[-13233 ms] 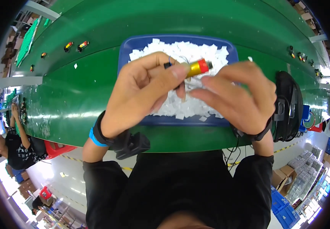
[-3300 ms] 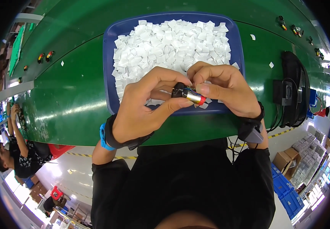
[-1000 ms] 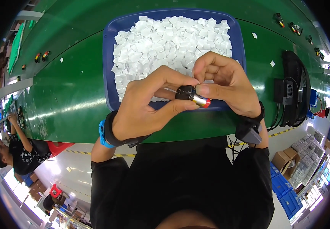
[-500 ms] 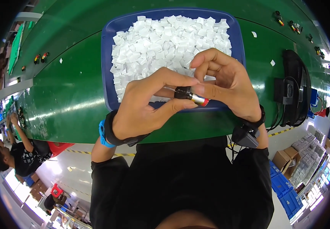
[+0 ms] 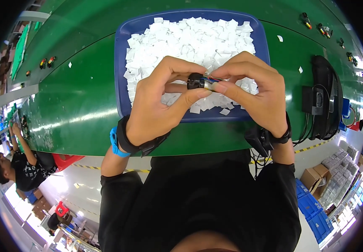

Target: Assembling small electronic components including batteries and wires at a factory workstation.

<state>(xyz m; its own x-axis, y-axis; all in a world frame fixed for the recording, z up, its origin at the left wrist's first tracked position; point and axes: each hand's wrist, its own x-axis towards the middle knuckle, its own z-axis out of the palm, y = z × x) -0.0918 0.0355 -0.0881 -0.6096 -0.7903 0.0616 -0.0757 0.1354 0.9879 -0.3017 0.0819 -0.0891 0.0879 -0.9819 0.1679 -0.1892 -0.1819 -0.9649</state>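
Observation:
A small black-and-silver cylinder with thin coloured wires (image 5: 195,81), which looks like a small motor, is held above a blue tray (image 5: 119,80). My left hand (image 5: 154,105) grips its black end between thumb and fingers. My right hand (image 5: 259,88) is closed at the other end, thumb on the silver body and fingertips at the wires. The fingers hide part of the cylinder's right end. Beneath both hands, many small white square pieces (image 5: 185,40) fill the tray.
Similar small cylinders (image 5: 51,61) lie on the green table (image 5: 76,105) at the left, and more (image 5: 306,21) at the far right. A black bag-like item (image 5: 328,96) and a black box (image 5: 311,101) with cables stand at right. A co-worker (image 5: 23,164) sits at left.
The cylinder has moved up and away from me, and its coloured wires now show on top. My right fingers have come down from their raised position onto the wires.

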